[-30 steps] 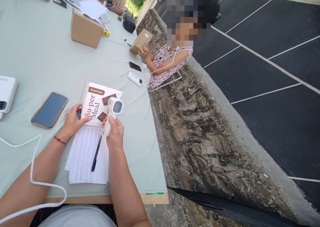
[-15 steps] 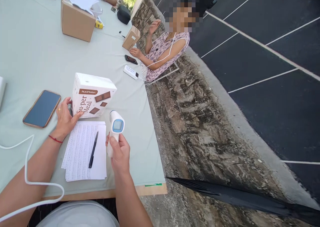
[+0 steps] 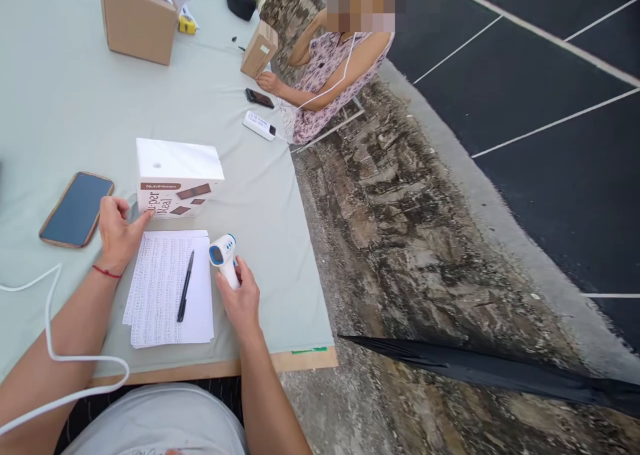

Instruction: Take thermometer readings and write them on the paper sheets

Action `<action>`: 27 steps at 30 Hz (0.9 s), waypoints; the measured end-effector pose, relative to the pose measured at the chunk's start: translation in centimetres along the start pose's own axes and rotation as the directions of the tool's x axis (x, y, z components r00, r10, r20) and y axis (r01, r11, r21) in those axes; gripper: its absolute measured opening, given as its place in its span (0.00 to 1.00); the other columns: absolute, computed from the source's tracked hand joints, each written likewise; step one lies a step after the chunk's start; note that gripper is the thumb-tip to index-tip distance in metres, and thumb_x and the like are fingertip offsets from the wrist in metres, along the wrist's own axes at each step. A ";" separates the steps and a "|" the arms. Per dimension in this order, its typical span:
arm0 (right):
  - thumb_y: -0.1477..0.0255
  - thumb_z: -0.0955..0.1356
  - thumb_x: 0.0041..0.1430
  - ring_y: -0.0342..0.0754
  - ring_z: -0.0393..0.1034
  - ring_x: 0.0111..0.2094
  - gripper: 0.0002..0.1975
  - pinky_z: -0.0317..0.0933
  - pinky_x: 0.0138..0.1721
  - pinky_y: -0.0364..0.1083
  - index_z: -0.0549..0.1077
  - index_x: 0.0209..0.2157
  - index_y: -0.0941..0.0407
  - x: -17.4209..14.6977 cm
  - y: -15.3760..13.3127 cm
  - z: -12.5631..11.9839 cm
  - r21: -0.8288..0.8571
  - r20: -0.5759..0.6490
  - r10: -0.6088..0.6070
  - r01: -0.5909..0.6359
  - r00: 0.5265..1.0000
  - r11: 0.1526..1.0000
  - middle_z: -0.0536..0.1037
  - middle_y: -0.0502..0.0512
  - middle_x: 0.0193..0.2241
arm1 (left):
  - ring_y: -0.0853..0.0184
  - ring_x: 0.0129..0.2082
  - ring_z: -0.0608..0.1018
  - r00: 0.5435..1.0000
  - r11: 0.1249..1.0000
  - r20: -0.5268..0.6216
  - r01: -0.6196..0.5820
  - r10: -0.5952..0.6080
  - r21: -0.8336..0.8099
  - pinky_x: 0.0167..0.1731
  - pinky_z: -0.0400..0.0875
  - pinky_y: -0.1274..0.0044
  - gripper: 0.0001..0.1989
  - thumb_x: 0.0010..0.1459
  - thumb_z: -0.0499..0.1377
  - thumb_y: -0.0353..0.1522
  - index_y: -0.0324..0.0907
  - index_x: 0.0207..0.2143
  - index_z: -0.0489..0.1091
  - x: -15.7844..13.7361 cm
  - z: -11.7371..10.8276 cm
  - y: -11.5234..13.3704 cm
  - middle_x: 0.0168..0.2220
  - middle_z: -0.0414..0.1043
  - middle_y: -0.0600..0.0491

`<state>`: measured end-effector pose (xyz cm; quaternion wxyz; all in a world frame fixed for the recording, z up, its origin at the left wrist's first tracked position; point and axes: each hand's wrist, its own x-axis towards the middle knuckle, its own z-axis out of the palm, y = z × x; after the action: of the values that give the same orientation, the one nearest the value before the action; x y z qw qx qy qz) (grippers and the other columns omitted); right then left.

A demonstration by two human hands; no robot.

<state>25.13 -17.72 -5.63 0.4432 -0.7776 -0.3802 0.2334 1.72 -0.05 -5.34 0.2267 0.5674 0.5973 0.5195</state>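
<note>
A white NutriMotion Super Meal box stands upright on the table. My left hand is at its lower left corner, thumb apart from the loosely bent fingers and overlapping the front edge; the fingertips are left of the box, not wrapped round it. In my right hand is a white and blue infrared thermometer, gripped by its handle, its small screen facing up and left. Between my hands lie printed sheets with a black pen across them. Beside my left hand is a smartphone.
A cardboard box with papers on top stands at the far left. Across the table a person sits by a small carton, a dark phone and a white device. A white cable crosses my left forearm.
The white box now stands more upright, its top showing more, and my left fingers have come away from its side. The thermometer has tipped and turned in my right hand. The view has shifted slightly.
</note>
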 end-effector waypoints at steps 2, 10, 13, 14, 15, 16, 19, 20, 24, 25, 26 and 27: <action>0.54 0.72 0.58 0.60 0.75 0.51 0.30 0.71 0.52 0.58 0.78 0.59 0.54 0.5 1.6 0.2 -0.210 -0.004 -0.058 0.056 0.998 0.976 0.82 0.63 0.49 | 0.68 0.27 0.63 1.000 0.999 -0.020 0.008 -0.009 -0.036 0.35 0.70 0.70 0.22 0.54 0.71 0.35 0.47 0.29 0.56 -0.4 -0.2 0.9 0.27 0.57 0.60; 0.67 0.65 0.74 0.56 0.74 0.48 0.16 0.71 0.50 0.56 0.81 0.55 0.51 -0.2 1.6 1.1 -0.300 0.103 -0.514 0.519 0.852 0.800 0.77 0.61 0.45 | 0.72 0.22 0.52 0.996 0.965 -0.077 -0.069 0.051 -0.252 0.25 0.52 0.74 0.24 0.49 0.60 0.24 0.45 0.21 0.43 -1.0 0.3 2.2 0.19 0.47 0.61; 0.76 0.62 0.75 0.50 0.73 0.40 0.20 0.69 0.41 0.48 0.80 0.58 0.49 -0.4 1.1 2.2 -0.224 0.346 -0.575 0.660 0.741 0.717 0.75 0.57 0.42 | 0.73 0.21 0.49 0.996 0.959 -0.058 -0.085 0.072 -0.269 0.24 0.47 0.74 0.26 0.50 0.62 0.24 0.45 0.20 0.42 -1.2 0.4 2.3 0.19 0.45 0.62; 0.78 0.62 0.74 0.50 0.72 0.39 0.21 0.68 0.39 0.47 0.80 0.58 0.49 -0.3 1.0 2.4 -0.237 0.393 -0.575 0.683 0.718 0.691 0.75 0.57 0.42 | 0.73 0.21 0.49 0.997 0.961 -0.042 -0.080 0.071 -0.266 0.24 0.46 0.74 0.26 0.51 0.62 0.25 0.45 0.20 0.42 -1.3 0.3 2.3 0.18 0.44 0.62; 0.79 0.62 0.74 0.50 0.71 0.38 0.21 0.67 0.38 0.47 0.80 0.58 0.49 -0.1 0.8 2.5 -0.258 0.423 -0.575 0.702 0.700 0.664 0.75 0.57 0.41 | 0.73 0.21 0.49 0.997 0.962 -0.028 -0.075 0.070 -0.262 0.23 0.46 0.73 0.27 0.53 0.63 0.26 0.45 0.20 0.42 -1.4 0.3 2.3 0.18 0.44 0.62; 0.78 0.63 0.74 0.50 0.70 0.38 0.20 0.66 0.37 0.47 0.81 0.56 0.49 0.1 0.7 2.4 -0.275 0.447 -0.579 0.720 0.682 0.637 0.75 0.56 0.41 | 0.74 0.21 0.50 0.997 0.963 -0.018 -0.072 0.070 -0.259 0.23 0.46 0.73 0.27 0.54 0.63 0.27 0.45 0.20 0.43 -1.4 0.3 2.4 0.18 0.44 0.62; 0.76 0.66 0.73 0.50 0.70 0.37 0.12 0.66 0.38 0.48 0.81 0.48 0.50 0.6 0.4 1.6 -0.231 0.503 -0.615 0.780 0.607 0.581 0.75 0.55 0.37 | 0.74 0.21 0.49 0.998 0.964 -0.013 -0.065 0.064 -0.259 0.24 0.46 0.73 0.28 0.55 0.63 0.27 0.45 0.20 0.42 -1.5 0.4 2.5 0.18 0.43 0.62; 0.75 0.66 0.74 0.50 0.70 0.37 0.11 0.67 0.38 0.49 0.80 0.46 0.51 0.6 0.4 1.2 -0.186 0.498 -0.638 0.791 0.587 0.583 0.75 0.55 0.36 | 0.74 0.21 0.49 0.998 0.963 -0.015 -0.061 0.059 -0.262 0.24 0.45 0.73 0.28 0.55 0.63 0.27 0.44 0.20 0.42 -1.5 0.4 2.5 0.18 0.43 0.62; 0.69 0.66 0.73 0.48 0.70 0.32 0.05 0.67 0.34 0.48 0.74 0.42 0.51 -0.6 1.0 0.7 0.059 0.213 -0.665 0.669 0.716 0.741 0.76 0.52 0.33 | 0.73 0.21 0.49 0.999 0.957 0.012 -0.036 0.041 -0.288 0.24 0.46 0.73 0.27 0.56 0.62 0.26 0.44 0.20 0.42 -1.6 0.6 2.7 0.18 0.44 0.62; 0.67 0.67 0.72 0.47 0.69 0.30 0.05 0.67 0.33 0.47 0.72 0.40 0.51 -1.1 1.2 0.9 0.137 0.110 -0.604 0.590 0.790 0.796 0.76 0.51 0.32 | 0.73 0.21 0.49 0.999 0.957 0.019 -0.031 0.038 -0.290 0.24 0.46 0.74 0.27 0.56 0.62 0.26 0.44 0.20 0.42 -1.7 0.7 2.7 0.19 0.44 0.62; 0.65 0.68 0.71 0.45 0.68 0.28 0.06 0.67 0.31 0.46 0.70 0.38 0.51 -1.7 1.4 1.2 0.221 0.027 -0.516 0.498 0.856 0.839 0.75 0.50 0.31 | 0.73 0.21 0.49 0.999 0.957 0.024 -0.026 0.035 -0.288 0.24 0.46 0.74 0.27 0.56 0.62 0.25 0.44 0.20 0.42 -1.7 0.7 2.7 0.19 0.44 0.62; 0.63 0.69 0.69 0.44 0.68 0.26 0.08 0.66 0.29 0.46 0.69 0.37 0.51 -2.2 1.6 1.6 0.305 -0.021 -0.420 0.406 0.907 0.861 0.75 0.49 0.30 | 0.73 0.21 0.49 0.999 0.959 0.029 -0.023 0.033 -0.283 0.24 0.46 0.74 0.27 0.56 0.62 0.25 0.44 0.20 0.42 -1.8 0.7 2.8 0.19 0.44 0.62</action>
<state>23.31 -19.18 -7.69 0.5875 -0.5953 -0.5078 0.2062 3.96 -1.92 -3.72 0.3077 0.5462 0.5053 0.5930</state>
